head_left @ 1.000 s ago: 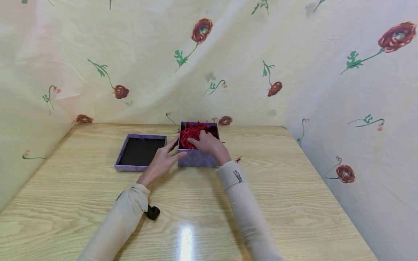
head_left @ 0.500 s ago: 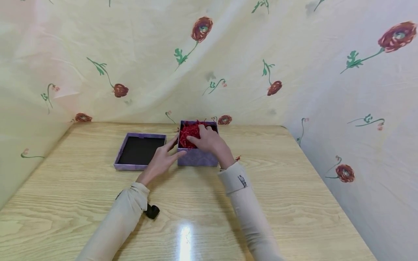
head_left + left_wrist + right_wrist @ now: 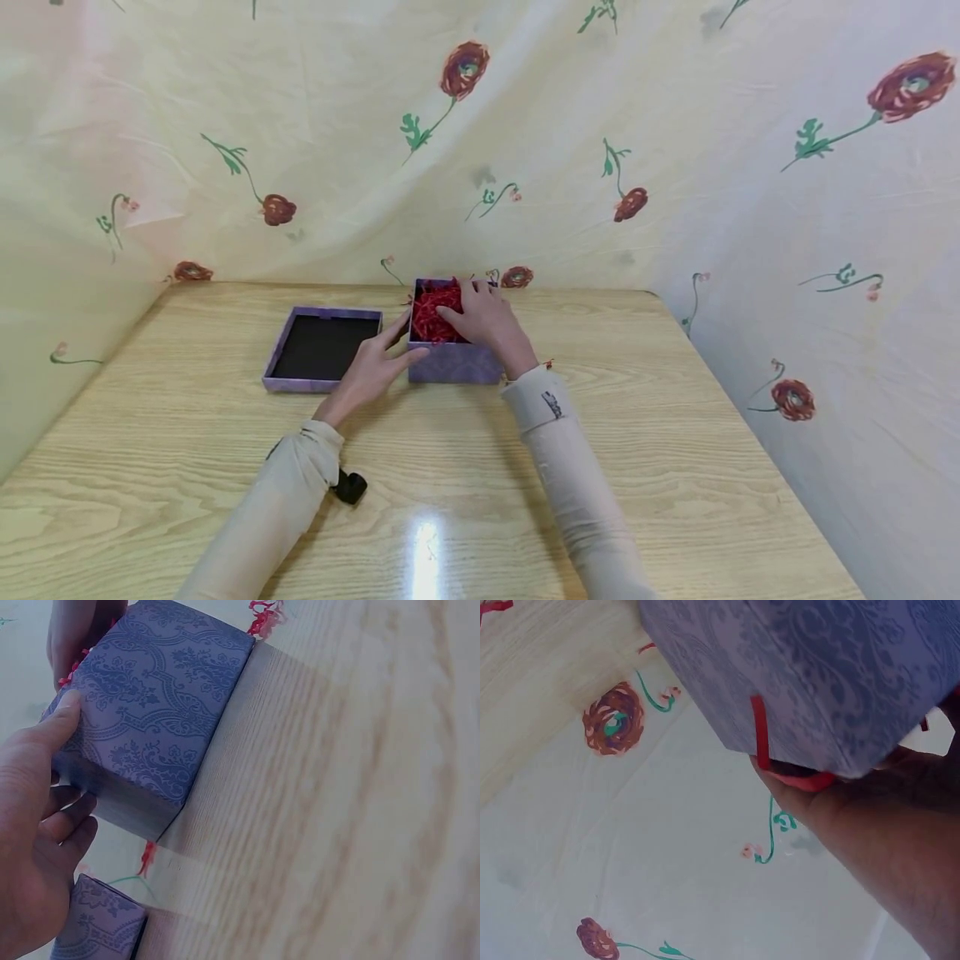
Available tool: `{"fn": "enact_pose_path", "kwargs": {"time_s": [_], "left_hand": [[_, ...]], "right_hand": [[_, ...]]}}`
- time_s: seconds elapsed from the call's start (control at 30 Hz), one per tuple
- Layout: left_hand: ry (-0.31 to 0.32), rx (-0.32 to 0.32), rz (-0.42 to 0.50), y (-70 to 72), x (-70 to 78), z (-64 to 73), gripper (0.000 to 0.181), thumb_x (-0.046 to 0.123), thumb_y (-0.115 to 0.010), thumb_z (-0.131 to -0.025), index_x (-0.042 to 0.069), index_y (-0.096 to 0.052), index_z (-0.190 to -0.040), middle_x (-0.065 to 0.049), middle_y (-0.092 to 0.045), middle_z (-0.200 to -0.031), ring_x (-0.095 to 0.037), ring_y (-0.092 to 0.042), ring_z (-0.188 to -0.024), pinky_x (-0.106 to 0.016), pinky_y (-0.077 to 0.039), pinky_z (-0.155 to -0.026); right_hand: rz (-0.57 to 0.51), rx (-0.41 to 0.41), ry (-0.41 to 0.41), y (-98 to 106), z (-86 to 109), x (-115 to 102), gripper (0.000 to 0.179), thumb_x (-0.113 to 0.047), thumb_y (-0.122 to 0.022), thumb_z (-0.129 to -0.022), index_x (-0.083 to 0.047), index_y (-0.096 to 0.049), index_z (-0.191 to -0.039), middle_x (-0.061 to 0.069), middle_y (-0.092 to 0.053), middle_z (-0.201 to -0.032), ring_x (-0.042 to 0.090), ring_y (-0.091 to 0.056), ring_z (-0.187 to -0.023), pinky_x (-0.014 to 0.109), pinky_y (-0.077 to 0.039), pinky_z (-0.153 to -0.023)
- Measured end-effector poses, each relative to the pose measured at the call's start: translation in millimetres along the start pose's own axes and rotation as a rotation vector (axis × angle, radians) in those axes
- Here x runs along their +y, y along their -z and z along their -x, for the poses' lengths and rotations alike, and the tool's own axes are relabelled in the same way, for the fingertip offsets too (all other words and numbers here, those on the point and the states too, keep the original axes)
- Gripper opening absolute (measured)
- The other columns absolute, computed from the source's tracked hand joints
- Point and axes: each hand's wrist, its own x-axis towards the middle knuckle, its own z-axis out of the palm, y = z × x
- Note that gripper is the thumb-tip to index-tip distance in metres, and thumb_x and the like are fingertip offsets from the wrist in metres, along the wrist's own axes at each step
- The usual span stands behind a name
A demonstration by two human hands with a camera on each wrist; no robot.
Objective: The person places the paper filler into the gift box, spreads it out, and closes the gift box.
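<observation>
A purple patterned box [image 3: 454, 364] stands uncovered near the back of the table, with red shredded paper [image 3: 435, 312] inside. My left hand [image 3: 371, 367] holds its front left corner; in the left wrist view the thumb lies on the front face and the fingers curl along the side. My right hand [image 3: 491, 323] reaches over the front rim into the right part of the box, thumb on the paper. Its fingertips are hidden inside, also in the right wrist view, where a red strip [image 3: 760, 731] hangs over the box's rim. Left of the box lies its shallow black-lined lid [image 3: 322, 386].
A small black object [image 3: 350, 487] lies on the wooden table [image 3: 675, 467], partly under the left sleeve. Stray red shreds [image 3: 262, 619] lie by the box. A flowered cloth [image 3: 337, 125] hangs along the back and sides.
My right hand has moved slightly right and back within the box, uncovering more red paper on the left. The left hand and the box have stayed in place.
</observation>
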Motion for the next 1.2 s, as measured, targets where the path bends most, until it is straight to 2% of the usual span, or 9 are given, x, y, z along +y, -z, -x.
{"fn": "enact_pose_path", "kwargs": {"time_s": [0.23,0.43,0.63,0.87,1.03,1.2], "left_hand": [[0.003,0.007,-0.006,-0.2,-0.4,-0.2,0.078,0.035,-0.068,-0.102,0.017,-0.026,-0.166,-0.010,-0.033,-0.165,-0.040,-0.036,-0.147,-0.057,-0.036,-0.114],[0.012,0.010,-0.008,0.5,0.2,-0.3,0.079,0.037,-0.068,-0.102,0.019,-0.026,-0.166,-0.009,-0.034,-0.164,-0.040,-0.037,-0.146,-0.056,-0.037,-0.114],[0.024,0.008,0.009,0.1,0.0,-0.3,0.079,0.038,-0.069,-0.101,0.021,-0.027,-0.166,-0.008,-0.031,-0.166,-0.039,-0.035,-0.147,-0.056,-0.038,-0.113],[0.025,0.011,0.007,-0.6,-1.9,-0.3,0.079,0.037,-0.070,-0.101,0.021,-0.028,-0.166,-0.008,-0.030,-0.166,-0.039,-0.035,-0.148,-0.057,-0.038,-0.113],[0.027,0.010,0.012,-0.5,-3.0,-1.2,0.078,0.035,-0.069,-0.101,0.021,-0.028,-0.166,-0.008,-0.030,-0.166,-0.039,-0.035,-0.148,-0.057,-0.037,-0.113],[0.033,0.008,0.021,-0.5,-3.8,-1.4,0.077,0.033,-0.069,-0.102,0.020,-0.028,-0.166,-0.008,-0.030,-0.166,-0.040,-0.034,-0.148,-0.058,-0.037,-0.113]], "right_hand": [[0.052,0.019,-0.002,-10.4,-8.7,1.3,0.074,-0.047,-0.054,-0.107,-0.002,-0.031,-0.162,0.026,-0.036,-0.159,0.048,-0.032,-0.146,0.055,-0.031,-0.118],[0.073,-0.022,-0.021,-14.7,-16.1,1.2,0.073,-0.047,-0.051,-0.108,0.000,-0.032,-0.161,0.027,-0.035,-0.159,0.047,-0.033,-0.146,0.054,-0.032,-0.117],[0.019,-0.089,-0.050,-17.9,-21.0,0.9,0.072,-0.047,-0.048,-0.109,0.001,-0.032,-0.160,0.028,-0.034,-0.159,0.048,-0.032,-0.146,0.057,-0.035,-0.115],[-0.059,-0.157,-0.086,-23.5,-22.9,2.9,0.073,-0.047,-0.044,-0.110,0.002,-0.026,-0.162,0.029,-0.026,-0.163,0.048,-0.028,-0.148,0.057,-0.030,-0.118],[-0.057,-0.141,-0.091,-21.6,-22.1,1.2,0.074,-0.047,-0.046,-0.110,0.002,-0.027,-0.161,0.029,-0.028,-0.163,0.047,-0.030,-0.148,0.058,-0.030,-0.117],[-0.064,-0.093,-0.073,-10.4,-13.4,-3.7,0.076,-0.047,-0.049,-0.109,0.001,-0.025,-0.163,0.029,-0.026,-0.163,0.047,-0.029,-0.148,0.058,-0.031,-0.117]]}}
